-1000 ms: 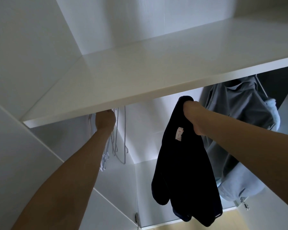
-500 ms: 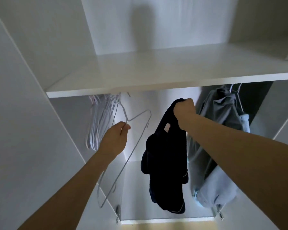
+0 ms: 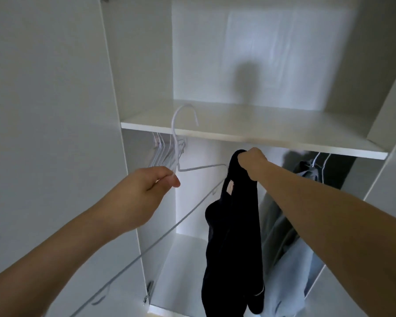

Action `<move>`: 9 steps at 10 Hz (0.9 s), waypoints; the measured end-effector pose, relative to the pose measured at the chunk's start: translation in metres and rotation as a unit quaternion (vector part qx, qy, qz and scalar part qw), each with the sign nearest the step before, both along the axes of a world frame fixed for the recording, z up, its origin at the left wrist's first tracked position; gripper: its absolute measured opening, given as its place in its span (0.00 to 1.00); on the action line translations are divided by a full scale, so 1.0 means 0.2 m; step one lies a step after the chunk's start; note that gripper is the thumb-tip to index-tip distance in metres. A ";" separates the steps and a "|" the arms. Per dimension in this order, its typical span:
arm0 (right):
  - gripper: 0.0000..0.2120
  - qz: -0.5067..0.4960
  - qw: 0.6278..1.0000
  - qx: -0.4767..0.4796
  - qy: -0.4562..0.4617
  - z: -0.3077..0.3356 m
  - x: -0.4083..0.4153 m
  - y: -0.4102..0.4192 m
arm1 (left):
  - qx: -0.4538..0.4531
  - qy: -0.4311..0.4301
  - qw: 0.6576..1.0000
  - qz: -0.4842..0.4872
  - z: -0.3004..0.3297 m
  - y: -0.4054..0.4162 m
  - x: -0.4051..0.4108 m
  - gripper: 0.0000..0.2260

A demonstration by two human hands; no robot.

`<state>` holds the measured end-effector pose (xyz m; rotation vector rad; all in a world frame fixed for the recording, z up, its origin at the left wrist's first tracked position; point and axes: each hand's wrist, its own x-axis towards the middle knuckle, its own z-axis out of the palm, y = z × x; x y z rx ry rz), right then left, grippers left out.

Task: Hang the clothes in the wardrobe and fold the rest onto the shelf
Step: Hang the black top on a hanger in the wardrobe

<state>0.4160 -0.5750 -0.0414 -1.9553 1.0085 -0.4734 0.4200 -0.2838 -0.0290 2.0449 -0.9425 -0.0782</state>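
Left hand (image 3: pixel 146 188) pinches a white wire hanger (image 3: pixel 183 138); right hand (image 3: pixel 252 162) grips a dark garment (image 3: pixel 233 236) below the shelf (image 3: pixel 249 133). Next, likely threading hanger into garment.

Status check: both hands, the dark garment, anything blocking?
Left hand pinches white hanger, off the rail. Right hand grips dark garment, hanging free, not on hanger. Grey clothes hang close behind it.
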 end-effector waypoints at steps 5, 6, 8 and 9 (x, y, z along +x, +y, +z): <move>0.12 0.001 0.990 -0.131 0.045 0.42 -0.06 0.15 | -0.018 -0.034 0.997 -0.065 0.39 0.17 -0.20 0.12; 0.12 -0.002 0.989 -0.140 0.040 0.46 -0.08 0.18 | -0.010 -0.042 0.997 -0.065 0.43 0.21 -0.22 0.12; 0.12 0.000 0.989 -0.147 0.032 0.50 -0.05 0.22 | 0.005 -0.067 0.996 -0.057 0.51 0.26 -0.22 0.11; 0.13 0.017 0.989 -0.147 0.011 0.52 0.00 0.28 | 0.007 -0.075 0.996 -0.049 0.53 0.23 -0.22 0.11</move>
